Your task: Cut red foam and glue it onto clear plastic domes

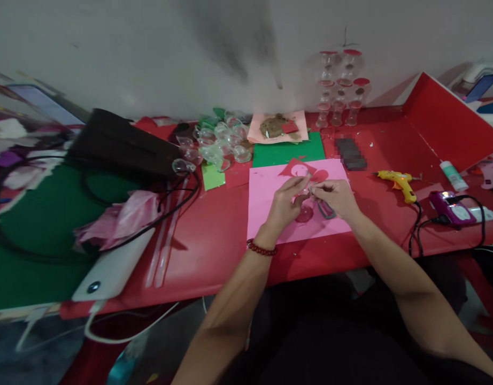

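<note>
My left hand and my right hand meet over a pink sheet. Their fingertips pinch together around something small and pale that I cannot make out. Just beyond them lie a red paper piece with a round cut-out and a red disc. Below the fingers rests a clear round piece that looks reddish. A dark-rimmed loop, perhaps a scissors handle, shows partly under my right hand.
Clear plastic cups cluster at the back. Stacked cup towers stand against the wall. To the right are a yellow glue gun, a purple power adapter and a glue bottle. Glue sticks and a white power bank lie left.
</note>
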Demonstrator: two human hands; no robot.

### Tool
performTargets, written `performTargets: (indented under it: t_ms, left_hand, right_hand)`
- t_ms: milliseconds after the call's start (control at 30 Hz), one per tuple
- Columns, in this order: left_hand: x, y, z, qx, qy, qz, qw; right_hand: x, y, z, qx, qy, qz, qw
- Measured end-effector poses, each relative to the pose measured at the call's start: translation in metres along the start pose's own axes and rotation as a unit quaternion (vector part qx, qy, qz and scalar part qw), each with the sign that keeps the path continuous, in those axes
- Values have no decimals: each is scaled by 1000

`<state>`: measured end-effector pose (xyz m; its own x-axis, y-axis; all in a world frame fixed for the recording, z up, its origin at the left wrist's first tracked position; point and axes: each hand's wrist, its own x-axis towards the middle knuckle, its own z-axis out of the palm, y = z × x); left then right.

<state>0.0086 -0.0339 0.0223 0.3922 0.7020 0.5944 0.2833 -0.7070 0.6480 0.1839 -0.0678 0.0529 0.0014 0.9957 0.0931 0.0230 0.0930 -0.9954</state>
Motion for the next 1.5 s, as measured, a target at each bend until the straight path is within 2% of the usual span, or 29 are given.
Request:
performTargets:
  t_ms: [133, 233, 333, 400, 533, 633, 800, 867, 1000, 1133, 1233, 1333, 1433, 1500]
  left_hand:
    - [1, 3, 0, -28, 14, -12, 999]
    - [2, 3, 0, -66, 12, -47, 997]
    - [3, 3, -1, -134, -3, -98, 986]
    - [3, 4, -3, -196, -2, -133, 971]
    - [4, 6, -4, -336, 19, -198, 921]
    - [6, 8, -2, -427, 24, -221, 877]
    - [13, 10, -4, -483, 50, -234, 842]
    - [15, 10, -7, -496, 75, -240, 831]
    - [15, 5, -13, -502, 108, -277, 812]
    - [15, -2, -14, -487, 107, -282, 820]
    - [15, -4, -14, -496, 107, -275, 817]
    - [16, -1, -16, -542, 126, -280, 782]
    - [19, 4, -19, -577, 142, -313, 741]
    - [21, 8, -21, -585, 147, -330, 726]
  right_hand:
    - [-2, -1, 0, -19, -4, -21, 1000]
    - [-3, -3, 0, -109, 11, -73, 991]
    - [-2, -3, -3, -263, 55, -148, 952]
    - [0, -2, -5, -316, 87, -166, 930]
    - [1, 1, -4, -294, 109, -166, 935]
    - [0, 2, -4, -253, 121, -173, 944]
    - [5, 7, -14, -220, 177, -145, 948]
    - [8, 11, -17, -210, 169, -138, 953]
    - [11, 20, -14, -212, 95, -140, 963]
    - [11, 21, -12, -216, 96, -101, 966]
    - [6, 13, -10, -280, 84, -95, 952]
    - [-4, 2, -10, -346, 32, -108, 931]
    - [-16, -6, -25, -376, 29, -86, 922]
    - [-24, -10, -52, -428, 76, -49, 899]
